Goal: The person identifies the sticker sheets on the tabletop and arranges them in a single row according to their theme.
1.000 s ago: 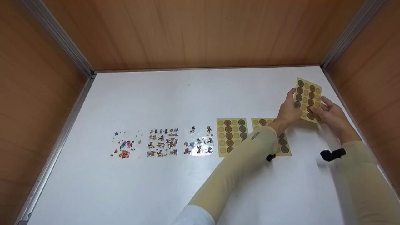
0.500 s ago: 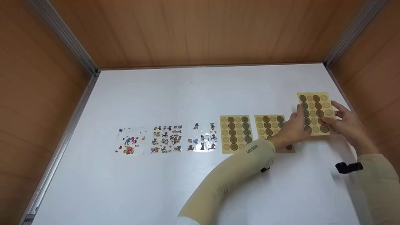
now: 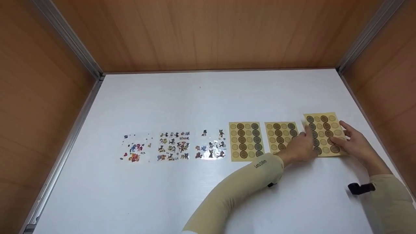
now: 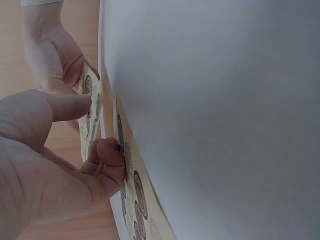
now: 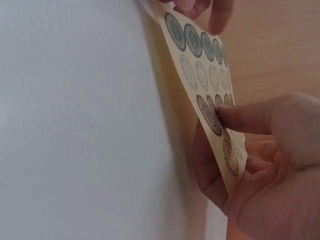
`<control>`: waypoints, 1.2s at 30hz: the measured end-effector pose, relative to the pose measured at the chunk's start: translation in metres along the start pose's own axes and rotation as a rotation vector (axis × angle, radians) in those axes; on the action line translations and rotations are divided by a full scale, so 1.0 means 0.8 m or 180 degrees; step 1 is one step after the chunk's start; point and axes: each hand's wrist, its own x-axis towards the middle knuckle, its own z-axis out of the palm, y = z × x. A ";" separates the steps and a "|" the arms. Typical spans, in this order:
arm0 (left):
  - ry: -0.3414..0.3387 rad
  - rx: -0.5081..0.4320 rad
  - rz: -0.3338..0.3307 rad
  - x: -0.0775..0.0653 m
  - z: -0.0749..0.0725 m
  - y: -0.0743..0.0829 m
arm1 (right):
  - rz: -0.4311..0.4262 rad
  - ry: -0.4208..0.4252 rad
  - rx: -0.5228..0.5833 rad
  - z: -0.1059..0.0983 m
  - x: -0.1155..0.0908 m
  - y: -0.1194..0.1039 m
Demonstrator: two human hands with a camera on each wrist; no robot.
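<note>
A yellow-tan sheet of round, coin-like stickers is tilted just over the right part of the table. My right hand pinches its right side, thumb on the printed face and fingers behind, as the right wrist view also shows. At the left edge, my left hand holds the same sheet with its thumb on the front. Its lower fingers are curled close to a second tan sticker sheet lying flat, partly covered by that hand. Further left lies a third tan sheet.
Three clear sheets with small colourful cartoon figures lie in line to the left: one sparse, one dense, one glossy. Wooden panels wall in the white table at back and sides.
Both hands have brought the held sticker sheet down and toward the front, from raised near the back right to just beside the row. The flat sheets keep their places.
</note>
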 end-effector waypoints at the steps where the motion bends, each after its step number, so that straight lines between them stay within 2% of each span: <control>1: -0.0024 0.0032 -0.0012 0.001 0.001 0.000 | 0.0016 -0.0007 -0.0002 0.001 -0.001 0.002; 10: -0.0091 0.0331 -0.0134 0.011 0.004 -0.002 | -0.0050 -0.0068 -0.0060 0.009 -0.001 0.014; 16: -0.0235 0.0430 -0.0039 0.013 0.000 -0.002 | -0.0125 -0.0102 -0.0259 0.006 -0.001 0.018; 20: -0.0297 0.0425 -0.0098 0.014 -0.004 -0.001 | -0.0162 -0.0158 -0.0367 0.004 0.000 0.014; 26: -0.0345 0.0583 -0.0097 0.017 -0.005 0.001 | -0.0207 -0.0205 -0.0459 0.002 0.001 0.010; 36: -0.0389 0.0542 -0.0145 0.014 -0.007 0.000 | -0.0142 -0.0245 -0.0508 0.004 0.001 0.011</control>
